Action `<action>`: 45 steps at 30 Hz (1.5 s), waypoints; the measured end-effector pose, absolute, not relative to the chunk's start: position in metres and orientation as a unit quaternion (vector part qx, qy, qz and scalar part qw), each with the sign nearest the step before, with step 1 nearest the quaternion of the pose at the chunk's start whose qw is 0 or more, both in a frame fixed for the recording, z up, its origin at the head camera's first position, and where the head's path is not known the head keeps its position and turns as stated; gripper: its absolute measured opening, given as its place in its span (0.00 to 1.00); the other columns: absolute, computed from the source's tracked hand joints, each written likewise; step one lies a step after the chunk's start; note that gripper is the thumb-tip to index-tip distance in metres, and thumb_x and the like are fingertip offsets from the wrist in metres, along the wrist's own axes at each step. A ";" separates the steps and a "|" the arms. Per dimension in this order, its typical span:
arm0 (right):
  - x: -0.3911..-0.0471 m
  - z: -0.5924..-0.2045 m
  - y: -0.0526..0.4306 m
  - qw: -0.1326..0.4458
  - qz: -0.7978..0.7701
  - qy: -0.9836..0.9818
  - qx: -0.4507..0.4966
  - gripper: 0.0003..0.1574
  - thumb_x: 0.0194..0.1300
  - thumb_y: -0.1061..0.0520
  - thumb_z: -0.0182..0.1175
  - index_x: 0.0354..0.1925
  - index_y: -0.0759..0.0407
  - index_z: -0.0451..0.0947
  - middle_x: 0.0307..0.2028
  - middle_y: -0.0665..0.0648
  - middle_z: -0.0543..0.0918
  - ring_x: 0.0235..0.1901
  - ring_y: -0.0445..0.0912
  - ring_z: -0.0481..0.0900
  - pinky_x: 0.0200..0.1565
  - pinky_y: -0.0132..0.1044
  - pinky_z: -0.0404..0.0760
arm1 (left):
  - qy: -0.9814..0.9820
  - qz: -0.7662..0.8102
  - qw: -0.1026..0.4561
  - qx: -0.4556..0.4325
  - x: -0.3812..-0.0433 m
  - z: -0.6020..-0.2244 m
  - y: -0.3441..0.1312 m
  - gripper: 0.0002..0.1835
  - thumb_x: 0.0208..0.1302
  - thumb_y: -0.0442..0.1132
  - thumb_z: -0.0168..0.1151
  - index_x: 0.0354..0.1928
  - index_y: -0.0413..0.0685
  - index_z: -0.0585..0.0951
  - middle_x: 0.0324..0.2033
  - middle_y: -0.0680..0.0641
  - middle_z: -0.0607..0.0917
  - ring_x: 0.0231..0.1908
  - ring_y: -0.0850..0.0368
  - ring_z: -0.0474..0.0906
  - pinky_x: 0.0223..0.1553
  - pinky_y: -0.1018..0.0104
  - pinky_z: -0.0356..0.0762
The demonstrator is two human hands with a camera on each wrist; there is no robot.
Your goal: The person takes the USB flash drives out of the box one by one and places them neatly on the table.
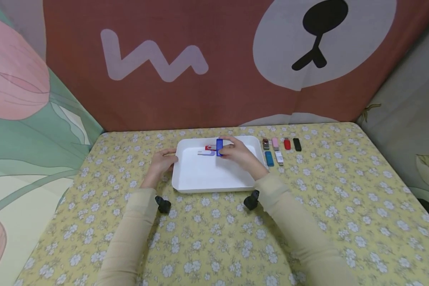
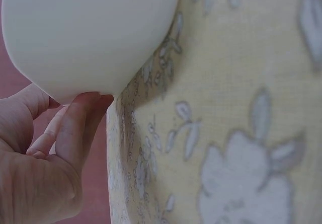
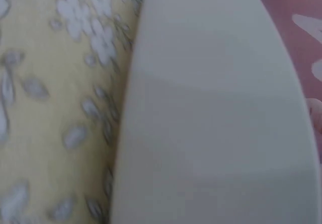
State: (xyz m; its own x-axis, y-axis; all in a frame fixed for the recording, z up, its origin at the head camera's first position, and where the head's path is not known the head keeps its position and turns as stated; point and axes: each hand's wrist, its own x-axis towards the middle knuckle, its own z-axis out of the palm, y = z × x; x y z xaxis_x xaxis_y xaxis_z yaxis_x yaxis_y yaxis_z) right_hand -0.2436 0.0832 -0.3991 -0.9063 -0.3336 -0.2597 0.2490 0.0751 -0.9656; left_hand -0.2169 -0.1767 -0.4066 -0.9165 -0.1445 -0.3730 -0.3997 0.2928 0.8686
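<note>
A white tray (image 1: 200,174) lies on the table. My left hand (image 1: 162,162) holds its left edge; in the left wrist view the fingers of that left hand (image 2: 55,148) press against the tray's outer wall (image 2: 90,38). Over the tray, my right hand (image 1: 240,153) pinches a blue USB stick (image 1: 219,147) between thumb and fingers. Beside it in the tray are a red USB stick (image 1: 210,147) and a pale lavender USB stick (image 1: 208,153). The tray wall (image 3: 216,108) mostly blocks the right wrist view, with only a little of the right hand (image 3: 316,116) showing at the edge.
Right of the tray lie several more USB sticks: a brown-and-silver one (image 1: 266,143), pink (image 1: 275,143), red (image 1: 287,144), black (image 1: 297,144), teal (image 1: 269,158) and white (image 1: 279,158). A yellow floral cloth (image 1: 207,238) covers the table. Behind hangs a printed curtain (image 1: 186,103).
</note>
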 end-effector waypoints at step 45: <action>-0.247 -0.390 0.216 0.177 -0.648 0.741 -0.012 0.40 0.69 0.61 0.53 0.74 0.58 0.49 0.55 0.54 0.69 0.38 0.29 0.79 0.47 0.23 0.78 | 0.790 0.584 0.106 -0.154 -0.213 -0.405 -0.178 0.25 0.64 0.33 0.53 0.65 0.44 0.71 0.56 0.35 0.79 0.45 0.49 0.82 0.37 0.68 0.81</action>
